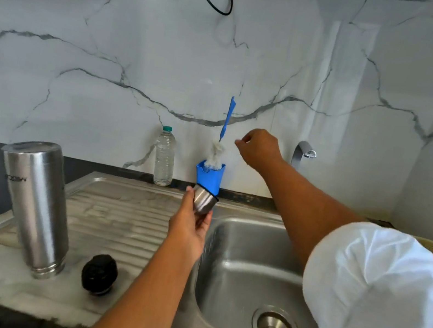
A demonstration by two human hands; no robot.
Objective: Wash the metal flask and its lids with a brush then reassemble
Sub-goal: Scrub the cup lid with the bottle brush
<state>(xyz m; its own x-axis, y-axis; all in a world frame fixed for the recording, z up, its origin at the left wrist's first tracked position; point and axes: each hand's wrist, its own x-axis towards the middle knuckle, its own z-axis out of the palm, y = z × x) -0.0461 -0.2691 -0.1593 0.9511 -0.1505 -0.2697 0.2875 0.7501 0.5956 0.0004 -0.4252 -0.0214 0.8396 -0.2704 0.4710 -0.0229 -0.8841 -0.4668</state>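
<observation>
Head view, single camera. Gripped in left hand (190, 225), round its steel base: short steel cup lid with blue plastic liner (206, 188), mouth up, slightly tilted, held over left edge of stainless sink basin (256, 260). Standing in that cup: long bottle brush with thin blue handle (228, 116), white bristles down, long axis near vertical. Just right of handle's lower end, apart from it: right hand (259, 151), fingers curled, thumb and forefinger pinched, nothing visible between them. Nearer the handle than left hand. Probably next: short reach leftward to pinch handle, then scrub along that upright axis. Well left on ribbed steel drainboard (118, 221): tall brushed-steel flask body (34, 204), upside down, mouth on board. Just beside it: black round stopper lid (100, 273). Neither touched.
</observation>
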